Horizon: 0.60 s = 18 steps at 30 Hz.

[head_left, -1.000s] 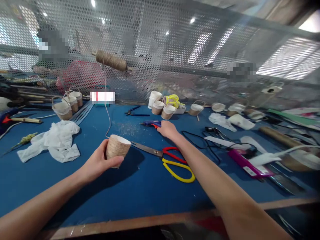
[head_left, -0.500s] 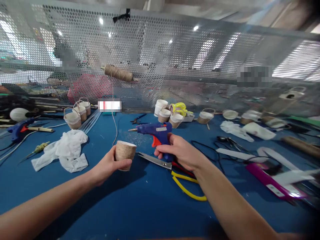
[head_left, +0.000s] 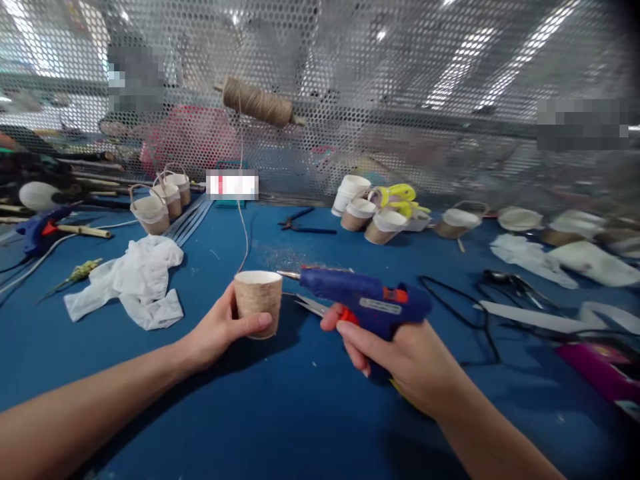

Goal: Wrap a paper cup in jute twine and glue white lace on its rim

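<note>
My left hand point(head_left: 220, 330) is closed around a small cup wrapped in jute twine point(head_left: 258, 303), held upright above the blue table point(head_left: 280, 413). A twine strand runs from the cup up to a twine spool point(head_left: 257, 103) on the mesh screen. My right hand point(head_left: 400, 357) grips a blue glue gun point(head_left: 365, 300) with an orange trigger. Its metal nozzle points left and sits just right of the cup's rim. Scissors blades point(head_left: 313, 305) lie on the table under the gun.
A crumpled white cloth point(head_left: 137, 280) lies left. Twine-wrapped cups with handles point(head_left: 157, 200) stand at back left, more cups point(head_left: 370, 217) and pliers point(head_left: 305, 223) at back centre. A second glue gun point(head_left: 40, 227), black cables point(head_left: 480, 313) and a magenta tool point(head_left: 605, 373) flank the sides. Another person sits behind the mesh.
My right hand took the glue gun off the table, lifted it and brought it toward me, nozzle now beside the cup. The left hand turned the cup more upright.
</note>
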### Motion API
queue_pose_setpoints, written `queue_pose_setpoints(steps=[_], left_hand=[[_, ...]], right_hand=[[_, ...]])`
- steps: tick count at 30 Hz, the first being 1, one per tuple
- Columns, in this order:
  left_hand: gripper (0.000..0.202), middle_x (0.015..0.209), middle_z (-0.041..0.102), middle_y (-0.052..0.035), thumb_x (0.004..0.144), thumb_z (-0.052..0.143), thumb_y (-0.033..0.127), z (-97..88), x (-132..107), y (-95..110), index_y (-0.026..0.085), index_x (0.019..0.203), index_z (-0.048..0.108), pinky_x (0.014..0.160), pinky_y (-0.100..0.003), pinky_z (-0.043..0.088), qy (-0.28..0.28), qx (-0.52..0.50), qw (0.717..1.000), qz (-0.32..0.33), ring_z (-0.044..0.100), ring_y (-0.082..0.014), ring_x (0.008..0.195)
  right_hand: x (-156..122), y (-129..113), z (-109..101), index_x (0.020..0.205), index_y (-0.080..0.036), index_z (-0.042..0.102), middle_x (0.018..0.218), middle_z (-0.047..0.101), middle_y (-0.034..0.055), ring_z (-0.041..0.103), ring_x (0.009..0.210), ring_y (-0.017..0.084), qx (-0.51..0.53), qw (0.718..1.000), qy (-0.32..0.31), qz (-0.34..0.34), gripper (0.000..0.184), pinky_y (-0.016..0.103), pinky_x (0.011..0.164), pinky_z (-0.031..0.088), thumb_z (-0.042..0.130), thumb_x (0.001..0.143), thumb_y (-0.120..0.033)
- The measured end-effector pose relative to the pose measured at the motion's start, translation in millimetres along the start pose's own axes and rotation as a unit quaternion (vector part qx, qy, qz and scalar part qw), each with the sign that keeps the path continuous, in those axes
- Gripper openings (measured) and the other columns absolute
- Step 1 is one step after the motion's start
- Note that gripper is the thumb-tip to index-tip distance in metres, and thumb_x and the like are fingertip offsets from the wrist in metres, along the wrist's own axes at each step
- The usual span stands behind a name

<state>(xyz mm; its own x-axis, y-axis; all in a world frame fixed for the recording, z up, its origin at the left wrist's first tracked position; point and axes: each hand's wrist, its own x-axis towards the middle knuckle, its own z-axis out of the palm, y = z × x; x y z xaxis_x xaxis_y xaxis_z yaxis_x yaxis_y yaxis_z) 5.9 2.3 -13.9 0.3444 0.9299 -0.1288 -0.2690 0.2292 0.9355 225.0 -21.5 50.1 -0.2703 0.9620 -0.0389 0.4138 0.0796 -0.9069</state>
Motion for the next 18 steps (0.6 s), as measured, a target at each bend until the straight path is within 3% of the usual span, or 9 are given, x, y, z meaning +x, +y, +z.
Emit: queue_pose_setpoints(steps=[5,9,14,18], left_hand=[[0.064,0.115,0.054,-0.0145,0.063,0.073,0.033,2.1,-0.5,3.7,0.013,0.115,0.041,0.088,-0.039,0.040,-0.016,-0.012,1.000,-0.012,0.052,-0.0264,0.103],[0.062,0.117,0.054,-0.0153,0.066,0.071,0.035,0.5,-0.7,3.5,0.013,0.116,0.041,0.089,-0.040,0.040,-0.036,-0.012,0.999,-0.017,0.051,-0.0290,0.107],[0.057,0.117,0.054,-0.0138,0.069,0.069,0.033,-0.4,0.0,1.8,0.014,0.116,0.042,0.090,-0.039,0.040,-0.040,0.005,0.999,-0.013,0.052,-0.0270,0.107],[0.059,0.114,0.056,-0.0125,0.066,0.071,0.032,3.7,0.1,3.0,0.016,0.114,0.042,0.087,-0.038,0.043,-0.004,0.048,0.999,-0.010,0.054,-0.0263,0.104]], right_hand=[[-6.9,7.7,5.9,0.060,-0.019,0.058,0.040,0.049,-0.0036,0.047,0.035,0.010,-0.095,0.992,0.088,0.004,0.028,0.022,0.040,0.045,0.055,0.076,-0.042],[-12.3,16.7,5.3,0.046,-0.021,0.048,0.040,0.049,-0.0035,0.051,0.038,0.010,-0.163,0.979,0.114,-0.037,0.036,0.024,0.049,0.050,0.056,0.076,-0.040],[-15.4,16.6,3.7,0.052,-0.025,0.059,0.042,0.052,-0.0020,0.054,0.043,0.014,-0.249,0.960,0.093,-0.091,0.027,0.030,0.058,0.050,0.054,0.077,-0.034],[-14.5,7.5,7.5,0.062,-0.027,0.064,0.040,0.051,-0.0021,0.053,0.043,0.016,-0.250,0.959,0.081,-0.108,0.021,0.031,0.057,0.050,0.053,0.078,-0.035]])
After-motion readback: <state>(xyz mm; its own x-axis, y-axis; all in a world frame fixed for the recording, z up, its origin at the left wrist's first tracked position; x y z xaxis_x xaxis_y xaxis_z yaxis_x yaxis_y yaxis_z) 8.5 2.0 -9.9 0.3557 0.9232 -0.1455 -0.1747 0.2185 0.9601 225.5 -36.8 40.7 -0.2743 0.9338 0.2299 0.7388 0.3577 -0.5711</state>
